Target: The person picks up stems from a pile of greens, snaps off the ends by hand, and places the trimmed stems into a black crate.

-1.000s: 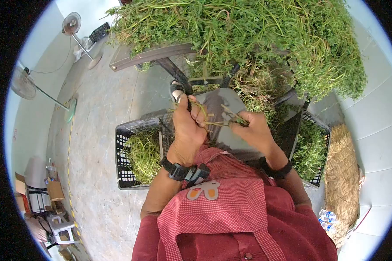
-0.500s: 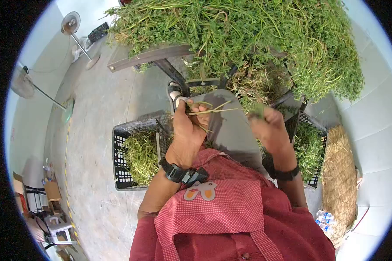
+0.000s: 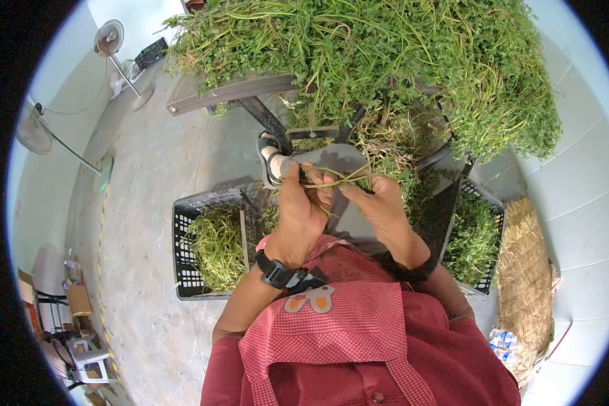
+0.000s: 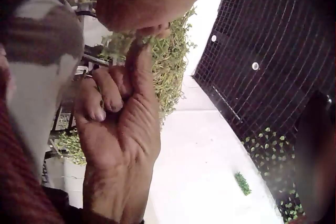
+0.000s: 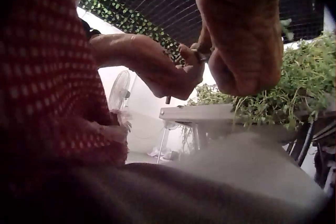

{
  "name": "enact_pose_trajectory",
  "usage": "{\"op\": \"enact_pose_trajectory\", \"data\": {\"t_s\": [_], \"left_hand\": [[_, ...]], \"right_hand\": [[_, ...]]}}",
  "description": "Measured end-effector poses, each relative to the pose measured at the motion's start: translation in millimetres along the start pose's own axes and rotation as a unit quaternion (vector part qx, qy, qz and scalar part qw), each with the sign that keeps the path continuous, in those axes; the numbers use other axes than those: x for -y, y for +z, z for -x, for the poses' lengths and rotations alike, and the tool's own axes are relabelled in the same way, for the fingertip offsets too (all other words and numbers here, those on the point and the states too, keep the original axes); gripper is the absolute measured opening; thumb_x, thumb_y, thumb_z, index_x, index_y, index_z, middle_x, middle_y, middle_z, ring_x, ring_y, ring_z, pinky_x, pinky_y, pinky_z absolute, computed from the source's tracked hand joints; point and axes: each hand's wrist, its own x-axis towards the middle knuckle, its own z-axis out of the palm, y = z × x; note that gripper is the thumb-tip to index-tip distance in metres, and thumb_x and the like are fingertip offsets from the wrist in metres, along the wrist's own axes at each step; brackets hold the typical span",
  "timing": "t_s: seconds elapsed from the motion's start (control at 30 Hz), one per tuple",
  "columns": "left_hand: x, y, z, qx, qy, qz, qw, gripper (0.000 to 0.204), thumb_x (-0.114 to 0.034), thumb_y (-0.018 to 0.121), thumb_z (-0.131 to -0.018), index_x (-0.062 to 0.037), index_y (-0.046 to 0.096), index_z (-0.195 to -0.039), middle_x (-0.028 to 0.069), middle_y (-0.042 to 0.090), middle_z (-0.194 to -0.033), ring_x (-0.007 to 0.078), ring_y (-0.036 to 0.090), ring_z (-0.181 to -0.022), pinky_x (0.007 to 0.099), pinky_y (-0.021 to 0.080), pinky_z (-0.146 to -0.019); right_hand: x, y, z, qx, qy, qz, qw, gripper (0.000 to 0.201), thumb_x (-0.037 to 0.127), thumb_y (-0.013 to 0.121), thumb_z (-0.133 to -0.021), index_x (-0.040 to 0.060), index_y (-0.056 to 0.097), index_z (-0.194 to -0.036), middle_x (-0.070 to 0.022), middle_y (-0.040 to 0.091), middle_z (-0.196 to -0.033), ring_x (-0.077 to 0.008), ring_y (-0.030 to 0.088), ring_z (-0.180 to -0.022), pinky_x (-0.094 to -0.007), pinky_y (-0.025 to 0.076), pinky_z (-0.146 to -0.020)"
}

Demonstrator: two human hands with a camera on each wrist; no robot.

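My left hand (image 3: 301,213) is curled round a few thin green-yellow stems (image 3: 333,183), which stick out toward the right. Close beside it, my right hand (image 3: 389,213) pinches the stems' right-hand part between thumb and fingers. Both hands work low over the grey seat, in front of the apron. In the left wrist view the hands nearly meet, and the stems are mostly hidden. Ahead, a large heap of leafy green stems (image 3: 386,54) covers the table and hangs over its edge (image 3: 233,93).
A black crate (image 3: 183,250) with pale cut stems stands at left, another crate (image 3: 490,271) with leafy greens at right. More stems (image 3: 392,139) lie under the table. A straw roll (image 3: 524,271) lies near the right wall. Two fans (image 3: 109,37) and a white stool (image 3: 91,358) stand at left.
My right hand swung away to the right with a blurred bit of green, then came back to the stems at the left hand. The left hand stays about where it was, holding stems throughout.
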Motion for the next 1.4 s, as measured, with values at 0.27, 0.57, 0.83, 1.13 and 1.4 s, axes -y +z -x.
{"op": "enact_pose_trajectory", "data": {"t_s": [0.27, 0.57, 0.83, 1.13, 1.4], "left_hand": [[-7.4, -7.7, -6.2, -0.013, 0.002, 0.026, 1.000, 0.032, -0.031, 0.034, -0.097, -0.0069, 0.049, -0.082, 0.0043, 0.049, -0.058, 0.0191, 0.053, -0.059, 0.0260, 0.046, -0.050], [-8.0, -16.2, -14.5, 0.008, -0.041, 0.054, 0.998, 0.032, -0.031, 0.035, -0.097, -0.0072, 0.049, -0.081, 0.0020, 0.049, -0.057, 0.0161, 0.052, -0.057, 0.0243, 0.045, -0.049], [-9.0, -18.2, -15.1, 0.033, -0.073, 0.057, 0.995, 0.032, -0.030, 0.033, -0.098, -0.0073, 0.048, -0.080, 0.0011, 0.048, -0.059, 0.0142, 0.051, -0.056, 0.0233, 0.045, -0.048], [1.2, -3.1, -3.9, -0.055, -0.036, 0.003, 0.998, 0.032, -0.029, 0.031, -0.098, -0.0064, 0.047, -0.081, 0.0031, 0.049, -0.059, 0.0166, 0.051, -0.057, 0.0243, 0.044, -0.048], [-3.7, -15.1, -7.6, 0.011, -0.048, 0.040, 0.998, 0.027, -0.025, 0.031, -0.098, -0.0077, 0.047, -0.085, 0.0017, 0.049, -0.061, 0.0089, 0.045, -0.051, 0.0191, 0.041, -0.043]], "right_hand": [[-32.9, -58.7, -17.2, -0.056, -0.146, 0.409, 0.899, 0.024, 0.023, 0.065, -0.078, 0.0014, 0.065, -0.089, -0.0047, 0.057, -0.065, -0.0072, 0.050, -0.058, -0.0246, 0.040, -0.053], [20.0, -80.6, -2.1, -0.144, -0.249, 0.239, 0.928, 0.022, 0.012, 0.069, -0.076, 0.0058, 0.067, -0.097, -0.0032, 0.064, -0.076, -0.0074, 0.054, -0.068, -0.0249, 0.045, -0.064], [26.3, -50.6, 2.9, -0.040, -0.209, 0.500, 0.839, 0.027, 0.018, 0.068, -0.074, 0.0089, 0.066, -0.100, -0.0097, 0.062, -0.077, -0.0227, 0.060, -0.065, -0.0294, 0.047, -0.060], [-11.1, -57.8, -11.4, -0.082, -0.217, 0.534, 0.813, 0.019, 0.020, 0.065, -0.072, 0.0050, 0.064, -0.085, -0.0148, 0.060, -0.073, -0.0318, 0.060, -0.064, -0.0370, 0.045, -0.055], [-37.0, -120.4, -42.7, -0.269, -0.090, 0.211, 0.935, 0.015, 0.012, 0.064, -0.071, 0.0051, 0.063, -0.085, -0.0135, 0.064, -0.075, -0.0310, 0.060, -0.065, -0.0360, 0.047, -0.061]]}}
